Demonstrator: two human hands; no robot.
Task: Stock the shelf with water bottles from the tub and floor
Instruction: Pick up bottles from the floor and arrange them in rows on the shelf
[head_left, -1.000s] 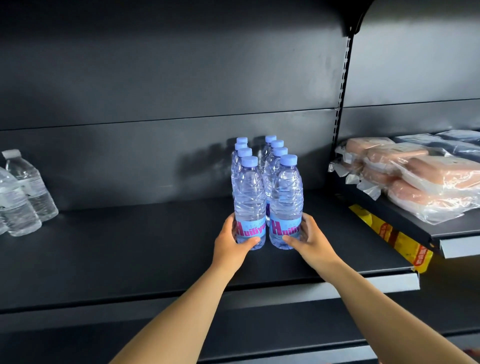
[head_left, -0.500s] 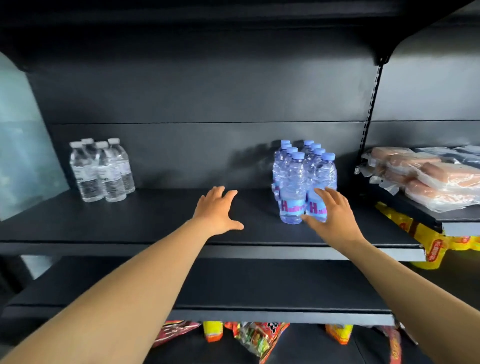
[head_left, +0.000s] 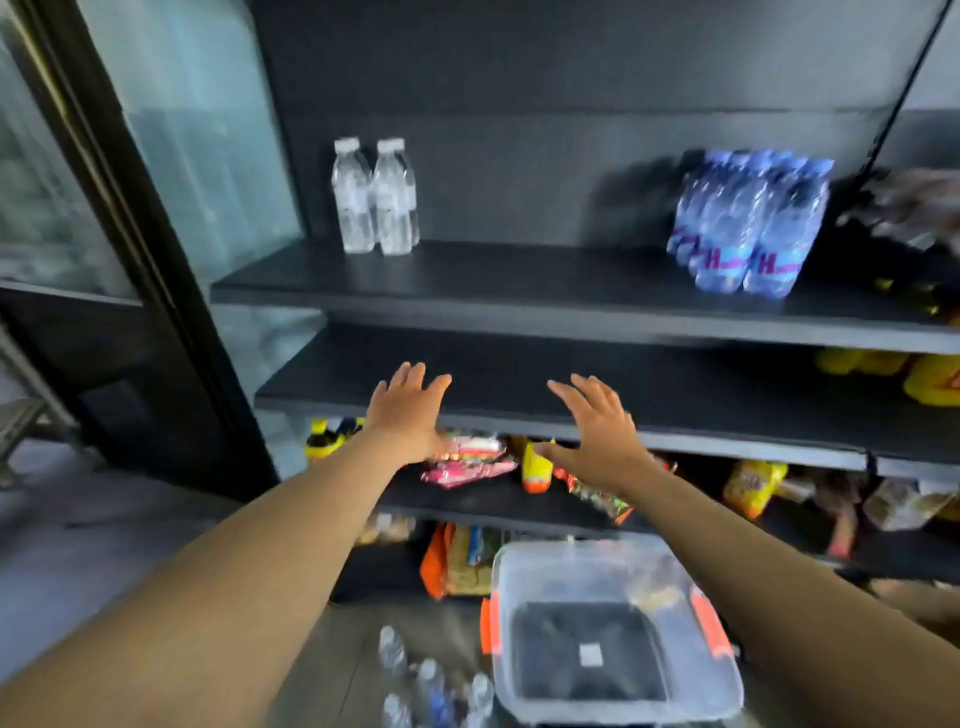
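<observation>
Blue-capped water bottles with purple labels (head_left: 748, 223) stand grouped at the right of the black upper shelf (head_left: 519, 301). Clear white-capped bottles (head_left: 375, 197) stand at its left. My left hand (head_left: 410, 410) and my right hand (head_left: 597, 431) hover with spread fingers in front of the shelf below, holding nothing. A clear plastic tub (head_left: 613, 629) with orange clasps sits on the floor under my right arm; it looks empty. Several loose water bottles (head_left: 431, 686) lie on the floor to the left of the tub.
Snack packets (head_left: 467, 460) and yellow packs (head_left: 753, 486) fill the lower shelves. Yellow goods (head_left: 930, 374) sit at the far right. A glass-fronted cabinet with a black frame (head_left: 156, 260) stands to the left of the shelving.
Both hands let go of the blue-capped bottles and drew back and down, open. My view swung down and left, bringing the tub and the floor bottles into sight.
</observation>
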